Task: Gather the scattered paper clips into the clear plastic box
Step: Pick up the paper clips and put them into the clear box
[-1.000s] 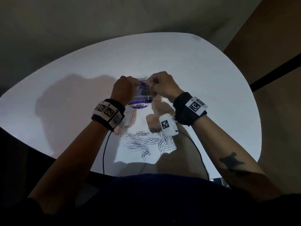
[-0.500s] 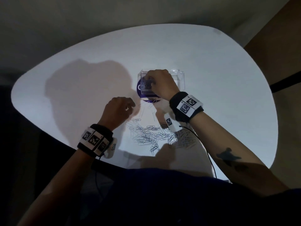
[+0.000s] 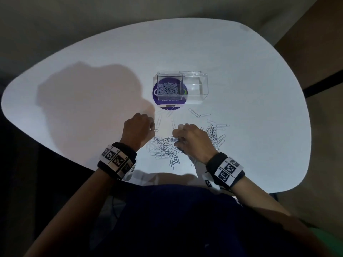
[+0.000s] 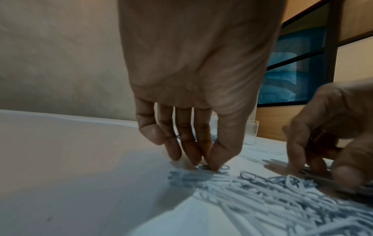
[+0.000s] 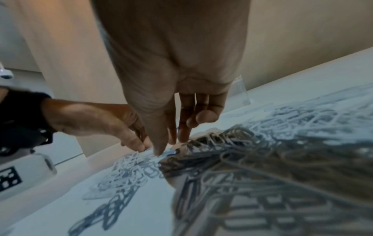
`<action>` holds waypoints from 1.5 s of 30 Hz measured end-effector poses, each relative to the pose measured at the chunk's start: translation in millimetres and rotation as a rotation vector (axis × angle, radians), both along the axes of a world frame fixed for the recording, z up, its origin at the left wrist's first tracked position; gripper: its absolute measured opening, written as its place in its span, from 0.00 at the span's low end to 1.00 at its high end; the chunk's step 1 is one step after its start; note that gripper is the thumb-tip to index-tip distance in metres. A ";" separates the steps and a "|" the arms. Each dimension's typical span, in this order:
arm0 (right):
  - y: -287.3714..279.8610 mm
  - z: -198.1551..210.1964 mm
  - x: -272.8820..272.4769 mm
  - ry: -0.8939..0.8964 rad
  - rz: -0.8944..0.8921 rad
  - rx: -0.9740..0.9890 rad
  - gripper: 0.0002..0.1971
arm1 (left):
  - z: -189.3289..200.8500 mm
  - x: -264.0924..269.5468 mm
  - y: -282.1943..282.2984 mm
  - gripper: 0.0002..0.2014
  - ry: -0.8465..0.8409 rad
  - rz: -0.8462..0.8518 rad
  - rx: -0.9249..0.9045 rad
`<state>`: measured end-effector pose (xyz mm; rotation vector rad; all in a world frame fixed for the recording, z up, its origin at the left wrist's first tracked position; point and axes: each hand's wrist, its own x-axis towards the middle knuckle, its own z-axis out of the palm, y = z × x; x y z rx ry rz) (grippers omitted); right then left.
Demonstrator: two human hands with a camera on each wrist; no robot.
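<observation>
The clear plastic box (image 3: 194, 88) stands open on the white table (image 3: 259, 89), beyond both hands. Its left compartment holds a heap of paper clips (image 3: 168, 89). Loose silver paper clips (image 3: 163, 151) lie in a pile near the front edge, with more clips (image 3: 216, 134) to the right. My left hand (image 3: 152, 127) pinches a single clip (image 4: 224, 167) flat on the table between thumb and fingertips (image 4: 214, 161). My right hand (image 3: 178, 140) is down in the pile, its thumb and fingers (image 4: 298, 153) curled round several clips (image 4: 321, 177). The right wrist view shows its thumb tip (image 5: 159, 150) on the pile's edge.
A round purple label (image 3: 167, 105) lies under the box's left side. A few single clips (image 3: 194, 113) are strewn between the box and the pile. The table's front edge (image 3: 161, 173) runs close below the wrists, against my body.
One second ago both hands were at the box. The left hand came back to the table first; the right hand has now left the box and dropped into the pile.
</observation>
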<state>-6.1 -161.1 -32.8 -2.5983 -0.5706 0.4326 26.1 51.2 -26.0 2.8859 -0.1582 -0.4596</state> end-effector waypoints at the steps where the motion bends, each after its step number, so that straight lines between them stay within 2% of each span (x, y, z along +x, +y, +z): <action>1: 3.5 -2.1 -0.1 -0.010 0.001 -0.028 0.08 | 0.7 0.8 0.0 0.02 0.013 0.014 -0.001; 4: 12.8 -7.1 1.0 -0.025 -0.010 -0.090 0.05 | 2.4 3.4 -0.9 0.03 0.048 0.016 0.018; 9: 13.1 -8.7 8.7 0.108 -0.104 -0.036 0.07 | 4.4 6.1 -5.0 0.09 0.085 -0.067 0.072; 16: 9.4 -2.9 11.7 0.140 -0.109 0.003 0.08 | 5.7 7.7 -1.7 0.08 0.125 -0.158 0.060; 19: 4.0 2.4 13.1 0.120 -0.203 0.135 0.07 | 4.6 9.6 -0.8 0.05 0.133 -0.135 0.022; 22: -1.8 10.6 15.8 0.153 -0.332 0.279 0.04 | -0.5 11.2 -1.6 0.04 0.108 -0.039 -0.061; 25: -4.7 19.2 18.4 0.259 -0.384 0.447 0.05 | -2.4 11.7 -0.4 0.06 0.039 0.013 -0.113; 30: -6.3 18.7 18.3 0.520 -0.563 0.698 0.09 | 2.1 9.1 0.3 0.07 0.031 -0.073 -0.083; 35: -5.0 1.8 18.9 0.436 -0.471 0.645 0.14 | 2.9 5.9 -7.0 0.02 0.046 -0.134 -0.049; 38: -5.1 -3.0 23.0 0.368 -0.382 0.538 0.06 | 5.6 4.5 -11.9 0.04 0.052 -0.197 -0.020; 40: -4.3 -3.4 24.0 0.318 -0.287 0.452 0.03 | 5.5 3.9 -11.0 0.04 0.076 -0.139 -0.142; 43: 0.7 -6.1 22.7 0.231 -0.173 0.376 0.03 | 2.7 4.8 -3.2 0.11 0.094 0.070 -0.446; 45: 5.3 -6.9 22.9 0.194 -0.115 0.321 0.05 | 4.3 6.1 3.5 0.10 0.151 0.188 -0.573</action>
